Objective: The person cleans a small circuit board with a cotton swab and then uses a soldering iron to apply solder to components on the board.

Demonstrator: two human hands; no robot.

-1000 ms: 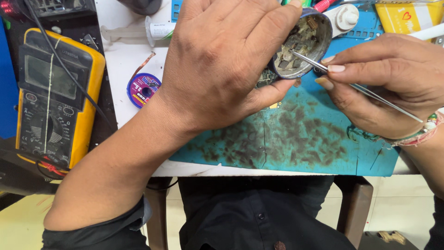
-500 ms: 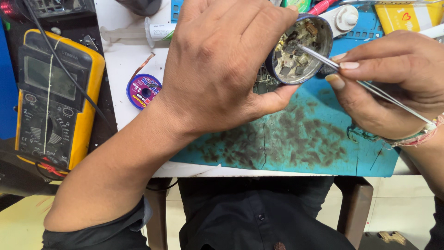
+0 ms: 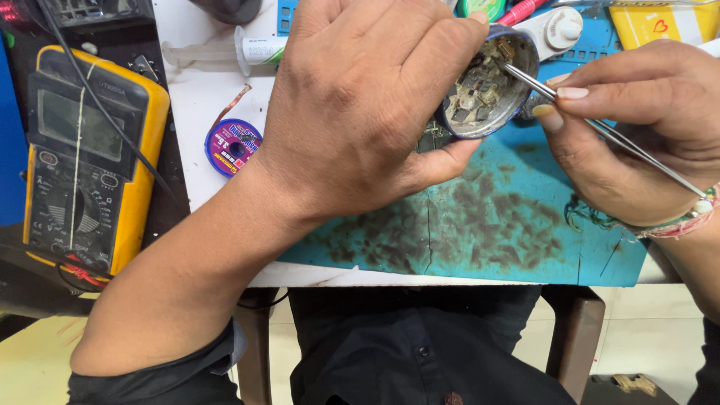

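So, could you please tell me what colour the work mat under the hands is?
The work mat is teal blue with dark sooty stains, seen in the head view.

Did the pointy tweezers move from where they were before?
Yes, a little. The tweezers tip now pokes the far edge inside the small round tin, whereas earlier it lay across the tin's near right rim. The right hand holds them.

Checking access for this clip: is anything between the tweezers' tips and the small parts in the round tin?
Nothing visible. The left hand grips the tin by its rim, mouth open. The right hand's tweezers already reach the parts.
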